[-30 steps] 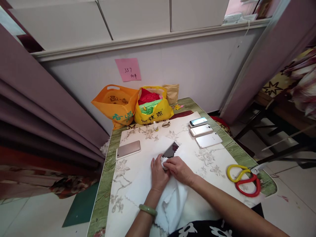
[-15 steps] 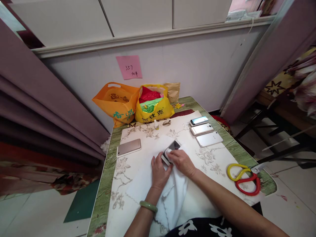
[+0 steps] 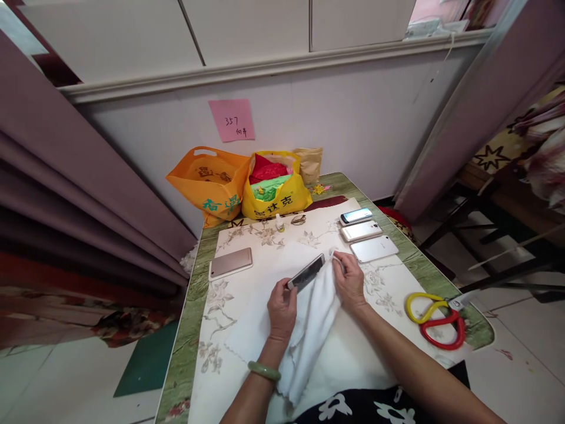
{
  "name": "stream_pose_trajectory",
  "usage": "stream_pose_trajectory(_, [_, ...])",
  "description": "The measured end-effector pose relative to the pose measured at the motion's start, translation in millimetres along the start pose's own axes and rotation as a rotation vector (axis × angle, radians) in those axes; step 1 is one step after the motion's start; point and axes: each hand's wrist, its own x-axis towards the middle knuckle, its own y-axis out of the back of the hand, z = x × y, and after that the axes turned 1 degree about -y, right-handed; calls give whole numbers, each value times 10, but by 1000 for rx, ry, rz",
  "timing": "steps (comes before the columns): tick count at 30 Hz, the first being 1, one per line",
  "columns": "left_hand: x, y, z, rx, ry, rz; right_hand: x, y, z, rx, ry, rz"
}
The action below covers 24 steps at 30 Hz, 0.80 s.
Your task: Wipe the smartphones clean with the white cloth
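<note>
My left hand [image 3: 282, 306], with a green bangle at the wrist, grips the near end of a dark-screened phone [image 3: 307, 273] tilted on its edge above the table. My right hand [image 3: 350, 280] pinches a white cloth [image 3: 311, 321] by the phone's far end. The cloth hangs from both hands down toward my lap. A rose-gold phone [image 3: 231, 262] lies face down to the left. Three more phones [image 3: 367, 232] lie in a row at the right.
An orange bag [image 3: 210, 185] and a yellow bag [image 3: 273, 189] stand at the table's far edge by the wall. A small bottle [image 3: 278, 223] sits before them. Red and yellow loops [image 3: 435, 318] lie at the right edge. Curtains hang left.
The phone has been lifted from flat to tilted on its edge. My right hand has slid with the cloth from the phone's near end to its far end.
</note>
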Motion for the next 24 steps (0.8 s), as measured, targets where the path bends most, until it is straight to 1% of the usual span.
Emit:
stream_pose_trajectory(2, [-13, 13, 5, -24, -20, 28, 10, 8, -67, 18, 79, -12])
stream_pose_trajectory(4, [-16, 18, 5, -26, -54, 38, 3, 10, -133, -20, 157, -93])
stream_pose_trajectory(6, [-13, 17, 3, -21, -70, 31, -42, 2, -217, -104, 235, -196])
stream_pose_trajectory(9, [-9, 22, 2, -5, -80, 15, -192, -47, -397, -181, 387, -316])
stream_pose_trajectory(11, [-10, 29, 0, 23, -77, 3, -307, -90, -512, -161, 499, -401])
stream_pose_trajectory(13, [-10, 34, -4, 45, -66, -5, -371, -113, -556, -134, 558, -459])
stream_pose_trajectory(14, [-8, 34, -6, 45, -62, -8, -372, -108, -538, -130, 563, -465])
stream_pose_trajectory(16, [0, 27, -12, 31, -63, -13, -310, -62, -422, -148, 525, -422])
stream_pose_trajectory(19, [22, 9, -6, 19, -68, -36, -137, 62, -147, -221, 381, -289])
stream_pose_trajectory(22, [44, 1, 33, 41, -88, -89, -41, 156, 60, -224, 294, -241])
stream_pose_trajectory(24, [55, 9, 77, 79, -120, -144, -66, 174, 121, -188, 251, -226])
